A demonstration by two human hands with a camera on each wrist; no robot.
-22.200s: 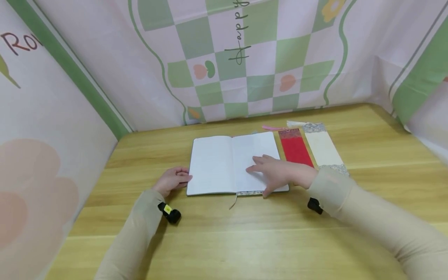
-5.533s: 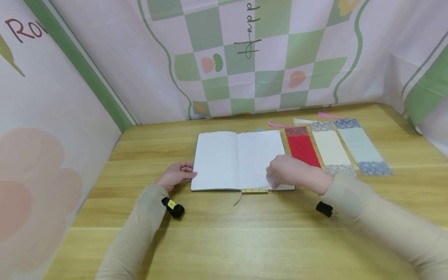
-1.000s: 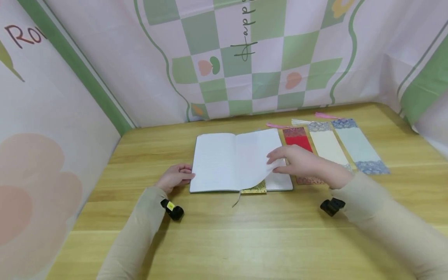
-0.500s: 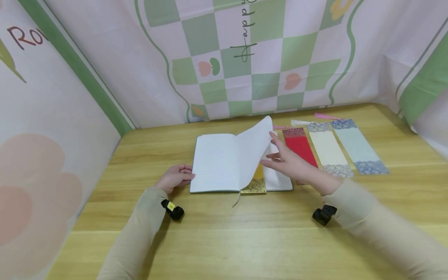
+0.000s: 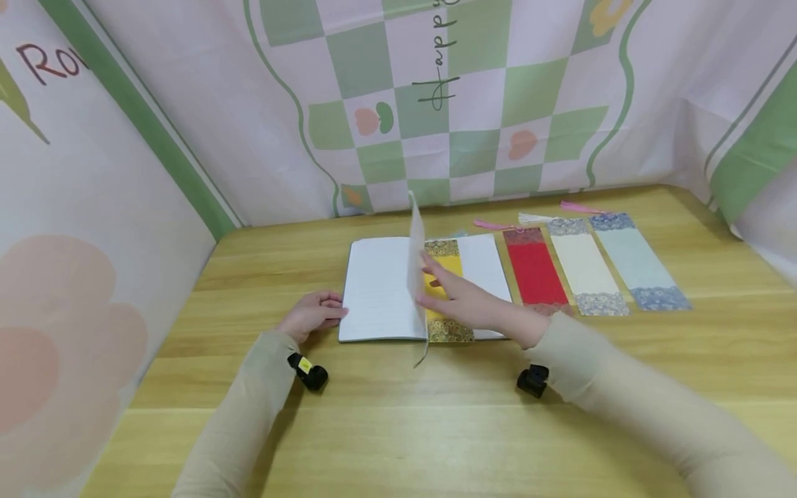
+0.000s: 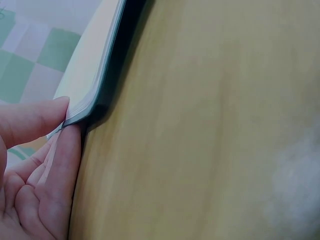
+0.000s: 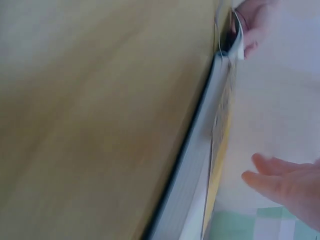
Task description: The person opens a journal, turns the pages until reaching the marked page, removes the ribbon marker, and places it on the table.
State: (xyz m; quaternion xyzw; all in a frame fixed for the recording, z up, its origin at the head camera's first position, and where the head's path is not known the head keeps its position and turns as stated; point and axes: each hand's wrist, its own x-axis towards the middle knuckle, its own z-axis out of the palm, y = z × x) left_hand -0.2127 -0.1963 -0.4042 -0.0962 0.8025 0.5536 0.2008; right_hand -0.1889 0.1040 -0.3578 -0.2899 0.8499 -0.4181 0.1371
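Observation:
An open notebook (image 5: 381, 290) with white pages lies on the wooden table. At its left edge my left hand (image 5: 311, 315) pinches the pages and dark cover between thumb and fingers, plain in the left wrist view, thumb (image 6: 37, 120) on top. One page (image 5: 415, 256) stands nearly upright along the middle. My right hand (image 5: 463, 297) touches that page's right side with extended fingers. Beneath the hand, a yellow bookmark (image 5: 451, 330) with dark patterned ends lies on the right-hand page by the spine, partly covered by my fingers.
Right of the notebook lie a red bookmark (image 5: 533, 270), a cream bookmark (image 5: 588, 266) and a light blue bookmark (image 5: 641, 256), with tassels at their far ends. A thin ribbon (image 5: 421, 357) hangs from the notebook's near edge. A patterned cloth (image 5: 473, 104) stands behind the table.
The right hand has swung the page from the right side up and leftward to near upright, uncovering the yellow bookmark. The light blue bookmark was absent 22 seconds ago. The left hand stays put.

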